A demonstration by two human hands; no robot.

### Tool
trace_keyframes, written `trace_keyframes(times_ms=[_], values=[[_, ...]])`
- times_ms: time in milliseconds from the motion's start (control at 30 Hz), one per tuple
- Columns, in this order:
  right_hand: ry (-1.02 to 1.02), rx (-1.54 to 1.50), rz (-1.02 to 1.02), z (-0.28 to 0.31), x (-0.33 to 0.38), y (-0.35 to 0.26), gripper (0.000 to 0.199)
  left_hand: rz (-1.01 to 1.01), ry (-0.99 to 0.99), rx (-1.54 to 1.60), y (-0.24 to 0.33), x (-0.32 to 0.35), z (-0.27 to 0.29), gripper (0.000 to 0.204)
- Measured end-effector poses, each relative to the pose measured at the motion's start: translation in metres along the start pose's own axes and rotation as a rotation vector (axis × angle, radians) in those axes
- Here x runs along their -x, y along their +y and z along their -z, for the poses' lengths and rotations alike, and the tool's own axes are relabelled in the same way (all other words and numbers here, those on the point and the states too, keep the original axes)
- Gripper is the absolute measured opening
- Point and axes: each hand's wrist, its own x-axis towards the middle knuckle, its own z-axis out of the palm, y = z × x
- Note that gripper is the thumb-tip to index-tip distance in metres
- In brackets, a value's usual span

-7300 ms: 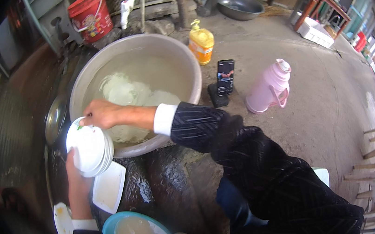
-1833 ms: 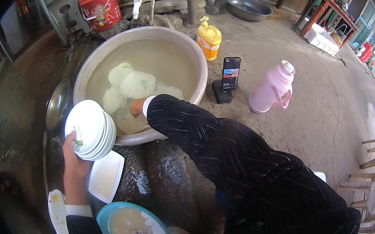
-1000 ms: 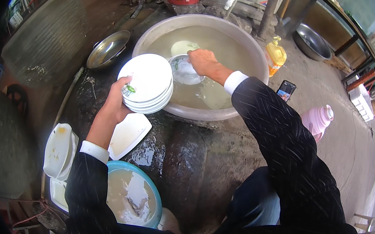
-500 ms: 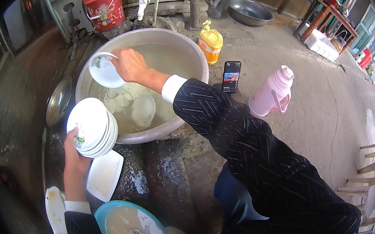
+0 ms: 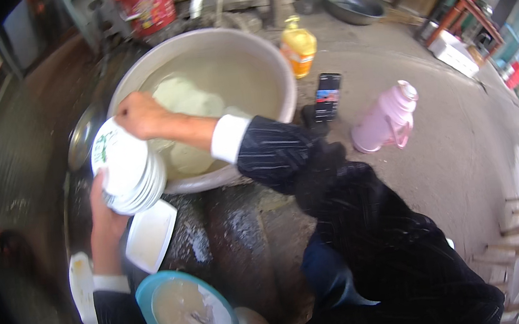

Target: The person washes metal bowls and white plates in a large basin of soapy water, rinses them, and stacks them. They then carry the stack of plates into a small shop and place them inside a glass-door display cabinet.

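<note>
**Plates stacked beside the wash basin**

Beside the big metal basin (image 5: 278,104), the person holds a stack of white plates (image 5: 128,175) tilted toward the camera, just over the basin's near-left rim. The left hand (image 5: 105,213) grips the stack from below and behind, its fingers curled around the lower edge; only the back of the hand and the wrist show. The right hand (image 5: 140,115) rests on the upper rim of the top plate, fingers bent and pressed down on the edge, with the dark striped sleeve and white cuff reaching across the basin's front rim.

Cloudy water fills the basin, and several pale plates (image 5: 184,100) lie sunk in it, overlapping one another near the middle and the near side. Just below the stack, a white square dish (image 5: 150,235) lies on the wet ground, and nearer the person a blue bowl (image 5: 187,313) holds murky water. Another white dish (image 5: 82,288) lies at the left, partly hidden by the left forearm.

Beyond the basin stands a yellow bottle (image 5: 298,46), close to the far-right rim. A dark phone (image 5: 327,94) is propped upright just right of the basin, and a pink flask (image 5: 386,119) stands farther right on the concrete. A red bucket (image 5: 146,6) sits at the top behind the basin, a metal bowl (image 5: 350,2) lies on the ground at the upper right, and a smaller metal pan (image 5: 79,142) lies left of the basin, partly covered by the stack.
</note>
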Motion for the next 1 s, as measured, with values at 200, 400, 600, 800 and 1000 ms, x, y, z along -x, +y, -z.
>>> trace_keyframes(times_ms=[200,400,600,800,1000], values=[[-0.465,-0.148,-0.182,0.027,-0.019,0.033,0.083,0.032,0.034,-0.069,-0.001,-0.001,0.025,0.080],[-0.703,0.332,-0.636,0.024,-0.014,0.151,0.061,0.049,0.143,-0.144,-0.001,-0.003,0.033,0.085],[-0.906,0.700,-0.258,-0.027,0.011,0.231,0.054,0.048,-0.023,0.072,-0.003,-0.002,0.031,0.071],[-0.908,0.739,-0.260,-0.039,0.016,0.225,0.057,0.056,0.077,0.014,0.001,0.001,0.020,0.070],[-0.693,0.809,-0.326,-0.041,0.021,0.220,0.049,0.080,0.115,0.010,0.001,0.001,0.022,0.071]])
